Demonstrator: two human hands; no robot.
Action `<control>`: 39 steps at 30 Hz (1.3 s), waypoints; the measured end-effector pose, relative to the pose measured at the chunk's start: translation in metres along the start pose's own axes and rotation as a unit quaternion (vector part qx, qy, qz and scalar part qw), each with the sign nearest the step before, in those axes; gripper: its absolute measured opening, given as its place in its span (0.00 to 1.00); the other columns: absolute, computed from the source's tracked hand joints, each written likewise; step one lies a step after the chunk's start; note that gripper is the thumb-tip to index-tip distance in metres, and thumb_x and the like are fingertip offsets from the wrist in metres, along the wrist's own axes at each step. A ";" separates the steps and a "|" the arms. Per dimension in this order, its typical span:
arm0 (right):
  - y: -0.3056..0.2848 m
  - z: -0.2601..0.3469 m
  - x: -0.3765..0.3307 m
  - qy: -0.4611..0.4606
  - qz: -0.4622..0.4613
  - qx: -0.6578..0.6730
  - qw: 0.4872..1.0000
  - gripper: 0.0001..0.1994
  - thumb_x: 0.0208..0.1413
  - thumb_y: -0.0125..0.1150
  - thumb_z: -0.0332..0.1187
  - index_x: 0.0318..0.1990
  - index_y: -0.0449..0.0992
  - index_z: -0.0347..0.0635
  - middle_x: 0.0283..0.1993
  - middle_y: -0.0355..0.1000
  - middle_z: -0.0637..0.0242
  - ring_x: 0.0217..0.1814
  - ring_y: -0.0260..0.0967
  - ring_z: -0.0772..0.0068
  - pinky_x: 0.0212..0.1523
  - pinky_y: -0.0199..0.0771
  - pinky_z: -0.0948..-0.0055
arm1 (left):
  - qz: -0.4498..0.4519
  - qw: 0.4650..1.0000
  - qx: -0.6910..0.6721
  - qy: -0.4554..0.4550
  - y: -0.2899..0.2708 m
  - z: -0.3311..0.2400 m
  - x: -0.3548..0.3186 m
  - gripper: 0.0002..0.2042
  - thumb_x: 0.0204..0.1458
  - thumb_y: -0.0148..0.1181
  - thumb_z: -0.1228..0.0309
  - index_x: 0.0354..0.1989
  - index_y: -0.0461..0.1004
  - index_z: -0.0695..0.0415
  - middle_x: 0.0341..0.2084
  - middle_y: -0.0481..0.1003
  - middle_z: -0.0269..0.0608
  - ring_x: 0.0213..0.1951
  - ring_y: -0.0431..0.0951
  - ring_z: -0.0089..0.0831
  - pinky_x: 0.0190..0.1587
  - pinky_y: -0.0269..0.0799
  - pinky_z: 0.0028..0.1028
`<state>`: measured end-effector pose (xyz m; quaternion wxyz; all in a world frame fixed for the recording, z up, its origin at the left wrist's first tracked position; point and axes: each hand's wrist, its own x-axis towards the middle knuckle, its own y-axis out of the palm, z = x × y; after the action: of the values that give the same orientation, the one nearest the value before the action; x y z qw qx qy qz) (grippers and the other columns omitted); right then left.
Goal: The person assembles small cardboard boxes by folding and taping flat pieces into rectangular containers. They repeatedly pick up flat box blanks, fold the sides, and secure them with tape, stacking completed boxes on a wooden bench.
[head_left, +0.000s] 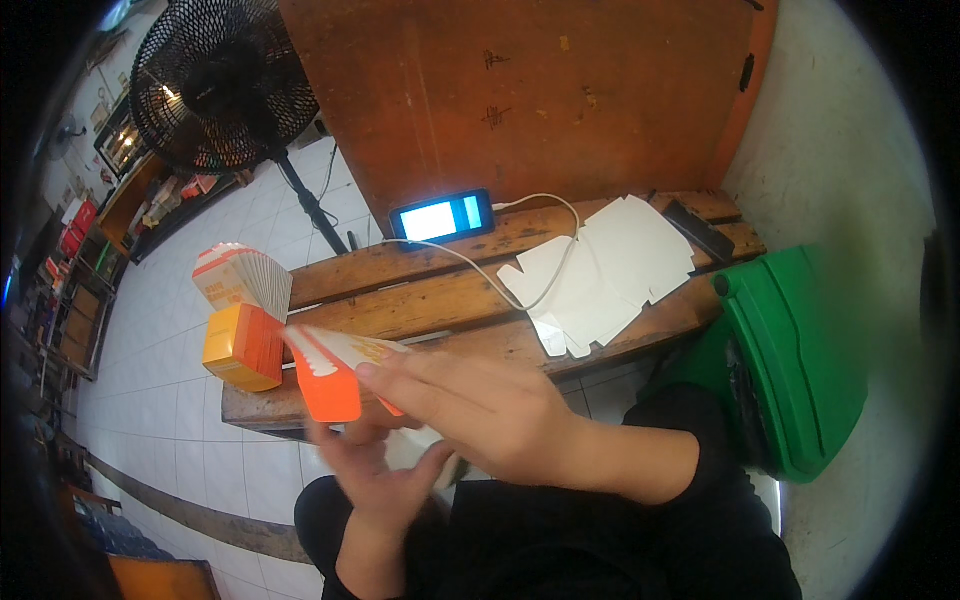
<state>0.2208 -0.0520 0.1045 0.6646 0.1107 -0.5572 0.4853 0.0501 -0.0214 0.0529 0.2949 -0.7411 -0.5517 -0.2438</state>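
Holding an orange-and-white flat carton [335, 372] — both hands [480, 410] grip it — beside stacked cartons [243, 315].

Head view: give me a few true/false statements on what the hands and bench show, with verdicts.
1. Both hands hold an orange and white carton. True: the right hand lies over it, the left hand is under it.
2. The phone screen is dark. False: it is lit.
3. A cable runs from the phone across the wooden bench. True.
4. The flat white cardboard blanks lie on the floor. False: they lie on the bench.
5. The bin is red. False: it is green.
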 end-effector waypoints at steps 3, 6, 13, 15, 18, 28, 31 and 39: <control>-0.009 -0.004 0.003 -0.048 0.008 0.003 0.999 0.13 0.61 0.66 0.29 0.53 0.82 0.38 0.52 0.82 0.53 0.53 0.83 0.58 0.53 0.84 0.61 | -0.125 0.986 -0.105 -0.023 -0.016 0.005 0.005 0.34 0.60 0.68 0.56 0.68 0.63 0.62 0.61 0.72 0.57 0.59 0.77 0.42 0.60 0.74 0.37; -0.012 -0.001 0.003 -0.065 0.028 0.014 0.997 0.12 0.60 0.66 0.27 0.51 0.83 0.38 0.52 0.82 0.55 0.54 0.82 0.57 0.53 0.84 0.61 | -0.127 0.974 -0.139 -0.128 -0.027 0.007 0.006 0.32 0.65 0.59 0.49 0.66 0.61 0.60 0.54 0.74 0.52 0.57 0.77 0.37 0.60 0.73 0.33; -0.015 0.002 0.002 0.034 0.014 0.126 0.991 0.14 0.56 0.69 0.22 0.51 0.83 0.40 0.52 0.82 0.56 0.56 0.81 0.56 0.55 0.82 0.61 | -0.110 0.957 -0.247 -0.104 -0.033 0.002 -0.001 0.22 0.58 0.72 0.59 0.50 0.64 0.55 0.44 0.76 0.43 0.51 0.79 0.34 0.55 0.76 0.34; -0.016 0.010 0.001 0.056 0.049 0.175 0.982 0.14 0.55 0.70 0.22 0.50 0.83 0.39 0.54 0.81 0.55 0.57 0.80 0.55 0.56 0.82 0.61 | -0.149 0.965 -0.208 -0.062 -0.032 0.000 -0.002 0.21 0.59 0.71 0.62 0.49 0.64 0.54 0.42 0.77 0.44 0.48 0.81 0.34 0.51 0.78 0.33; -0.015 0.022 -0.001 0.045 0.054 0.230 0.971 0.14 0.54 0.72 0.24 0.49 0.82 0.39 0.55 0.80 0.54 0.58 0.80 0.52 0.54 0.82 0.61 | -0.190 0.970 -0.153 0.020 -0.032 -0.004 -0.003 0.17 0.62 0.67 0.65 0.50 0.64 0.55 0.39 0.79 0.48 0.42 0.83 0.34 0.45 0.81 0.32; -0.014 0.019 0.001 -0.026 -0.005 0.105 0.994 0.14 0.48 0.76 0.28 0.44 0.83 0.39 0.51 0.78 0.52 0.52 0.79 0.51 0.47 0.81 0.62 | -0.130 0.980 -0.149 -0.023 -0.022 -0.019 -0.011 0.21 0.58 0.70 0.75 0.50 0.61 0.55 0.41 0.79 0.47 0.43 0.83 0.31 0.49 0.83 0.30; -0.014 0.019 0.000 -0.026 0.006 0.120 0.992 0.14 0.49 0.76 0.28 0.44 0.83 0.39 0.51 0.78 0.52 0.52 0.79 0.51 0.48 0.81 0.61 | -0.151 0.981 -0.124 0.006 -0.019 -0.018 -0.012 0.22 0.57 0.71 0.76 0.51 0.60 0.55 0.42 0.79 0.48 0.43 0.83 0.31 0.50 0.82 0.30; -0.002 0.020 -0.003 0.037 0.015 0.177 0.983 0.12 0.53 0.74 0.28 0.46 0.84 0.41 0.53 0.78 0.53 0.54 0.79 0.51 0.49 0.80 0.62 | -0.168 0.976 -0.138 -0.031 -0.026 -0.012 -0.011 0.25 0.57 0.73 0.71 0.54 0.60 0.55 0.46 0.78 0.48 0.47 0.82 0.32 0.50 0.80 0.30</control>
<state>0.2097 -0.0684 0.1099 0.6469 0.2000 -0.4396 0.5902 0.0216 -0.0317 0.0582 0.1268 -0.6786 -0.6385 -0.3403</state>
